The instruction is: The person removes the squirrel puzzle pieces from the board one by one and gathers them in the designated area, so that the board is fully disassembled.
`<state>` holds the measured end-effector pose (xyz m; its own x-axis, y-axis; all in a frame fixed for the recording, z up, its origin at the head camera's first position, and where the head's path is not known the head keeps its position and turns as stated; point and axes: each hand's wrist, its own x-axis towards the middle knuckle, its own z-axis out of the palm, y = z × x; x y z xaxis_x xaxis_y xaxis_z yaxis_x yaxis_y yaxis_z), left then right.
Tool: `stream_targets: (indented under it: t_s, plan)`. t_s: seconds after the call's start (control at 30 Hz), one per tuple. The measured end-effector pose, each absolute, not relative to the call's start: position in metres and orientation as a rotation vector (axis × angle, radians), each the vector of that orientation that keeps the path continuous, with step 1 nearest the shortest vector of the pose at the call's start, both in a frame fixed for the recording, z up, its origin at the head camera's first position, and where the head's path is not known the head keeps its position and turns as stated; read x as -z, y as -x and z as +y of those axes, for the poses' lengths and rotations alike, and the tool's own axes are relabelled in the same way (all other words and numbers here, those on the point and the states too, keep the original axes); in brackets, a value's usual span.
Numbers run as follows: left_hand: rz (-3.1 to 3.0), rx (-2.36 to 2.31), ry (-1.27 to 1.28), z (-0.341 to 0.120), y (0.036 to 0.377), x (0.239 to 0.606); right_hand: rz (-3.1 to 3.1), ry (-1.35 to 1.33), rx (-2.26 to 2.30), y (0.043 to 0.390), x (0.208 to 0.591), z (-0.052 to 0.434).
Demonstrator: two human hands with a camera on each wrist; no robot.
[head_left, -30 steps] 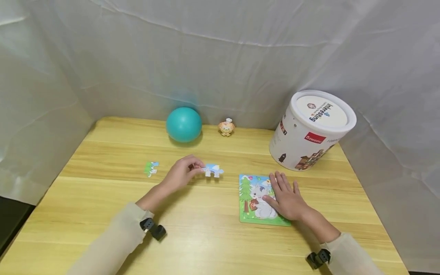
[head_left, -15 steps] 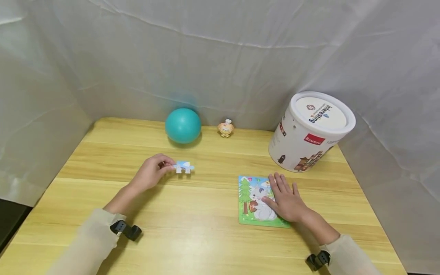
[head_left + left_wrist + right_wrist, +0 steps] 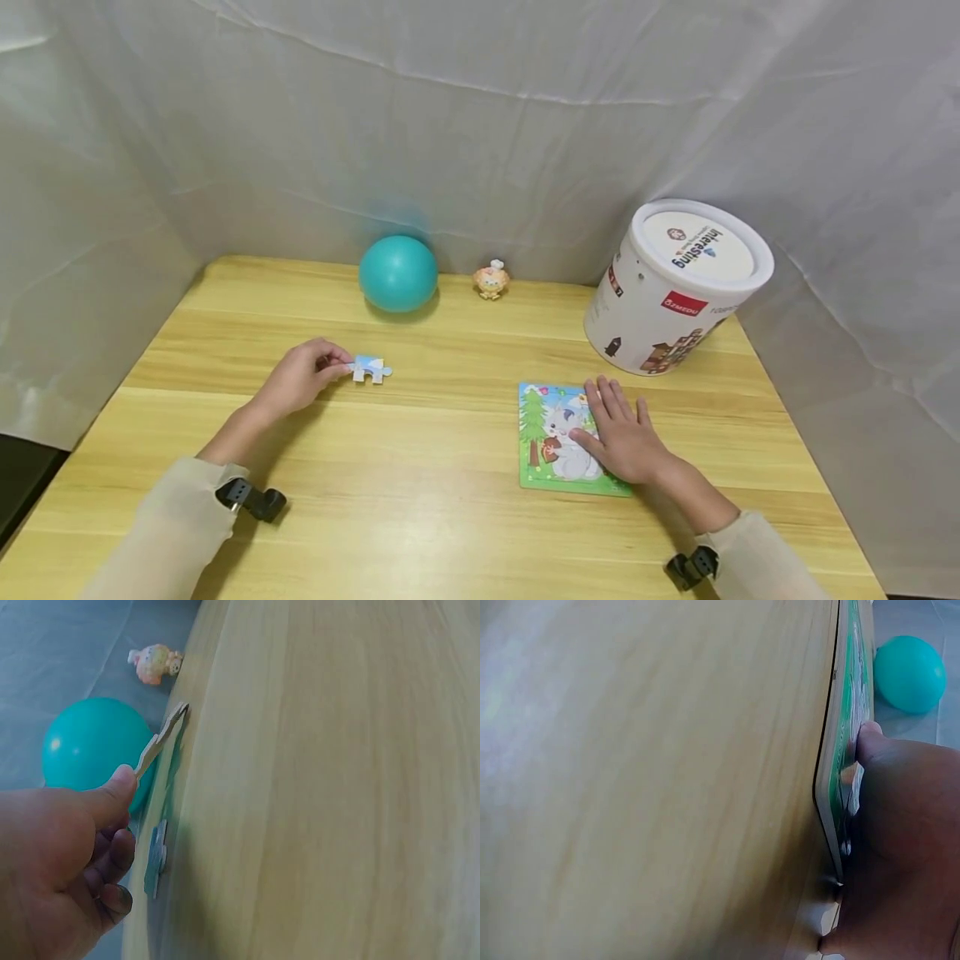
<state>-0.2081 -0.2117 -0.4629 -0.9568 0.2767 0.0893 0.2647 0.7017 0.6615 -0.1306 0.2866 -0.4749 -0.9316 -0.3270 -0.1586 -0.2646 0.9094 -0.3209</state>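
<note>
The left hand [image 3: 298, 381] pinches a small blue and white puzzle piece [image 3: 369, 369] between thumb and fingers, holding it by its left edge. In the left wrist view the piece [image 3: 160, 742] sticks out from under the thumb, tilted up off the bench [image 3: 420, 517], and a second piece [image 3: 155, 857] lies flat on the wood just below the curled fingers; that second piece is hidden in the head view. From the middle of the bench the held piece sits at about 10 o'clock, well apart from the puzzle board [image 3: 543, 433].

The right hand [image 3: 625, 433] lies flat on the puzzle board with its fingers straight and spread, covering the board's right half, thumb resting on the picture. The board shows a green tree and a white animal on a green border, and it lies at about 3 o'clock from the bench's middle. The right wrist view shows the board's edge [image 3: 832, 787] pressed down on the wood under the hand [image 3: 900, 855].

At 12 o'clock, near the back edge, a teal ball [image 3: 398, 273] rests against the white cloth backdrop [image 3: 480, 125]. Just beside it to the right stands a small orange toy figure [image 3: 491, 281]. At 2 o'clock stands a round white tub [image 3: 671, 292] with its lid on and printed houses along its base, near the board's far corner but not touching it.
</note>
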Motion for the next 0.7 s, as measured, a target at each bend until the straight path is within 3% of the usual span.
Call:
stream_targets:
  t_s: [0.7]
  plan:
    - [2.922, -1.037, -0.489, -0.2079, 0.2097, 0.4619, 2.876, 0.479, 0.436, 0.1325, 0.4789, 0.2887]
